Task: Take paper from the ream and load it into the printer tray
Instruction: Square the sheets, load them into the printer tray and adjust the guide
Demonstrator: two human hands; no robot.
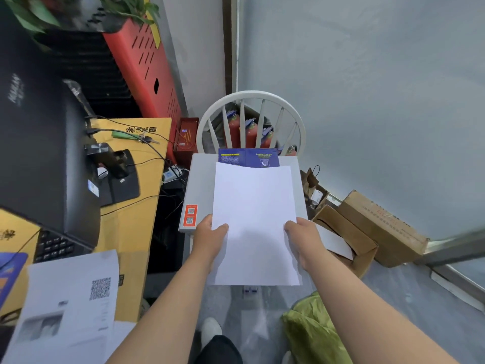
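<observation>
- The grey ream box [199, 185] lies flat on the seat of the white chair [252, 98], with the blue ream wrapper [249, 157] at its far end.
- Your stack of white paper [254, 219] hangs above that box, its far edge reaching the wrapper.
- Your left hand [210, 237] has its grip closed on the stack's near-left edge, thumb on top.
- Your right hand [301, 237] clamps the near-right edge likewise.
</observation>
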